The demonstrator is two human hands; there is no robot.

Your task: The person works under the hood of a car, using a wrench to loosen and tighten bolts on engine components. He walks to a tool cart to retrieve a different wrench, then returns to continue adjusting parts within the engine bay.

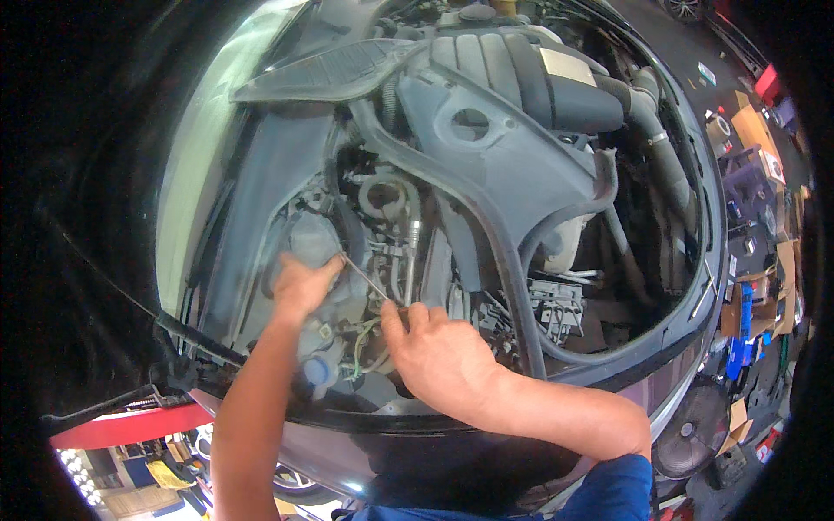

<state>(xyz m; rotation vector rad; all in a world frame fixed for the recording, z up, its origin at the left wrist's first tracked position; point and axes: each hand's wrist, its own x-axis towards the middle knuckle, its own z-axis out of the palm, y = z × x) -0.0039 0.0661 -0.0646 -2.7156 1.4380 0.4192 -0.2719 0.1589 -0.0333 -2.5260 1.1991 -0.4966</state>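
Note:
My left hand [304, 285] grips a rounded, pale grey plastic part [314, 236] on the left side of an engine bay, thumb on its right side and fingers at its left. To the right of it, my right hand [443, 358] is closed around a tool with a thin metal shaft [365, 278]. The shaft slants up and left, its far end beside my left thumb. The tool's handle is mostly hidden by my fingers. A blue reservoir cap [318, 371] lies below my left hand. Metal pipes and hoses [412, 234] run just beyond my right hand.
A large grey engine cover [499, 165] with a black rubber seal [499, 226] fills the middle. The windscreen [213, 130] rises at left. Along the right stand a black fan [691, 427], cardboard boxes [786, 282] and scattered parts on the floor.

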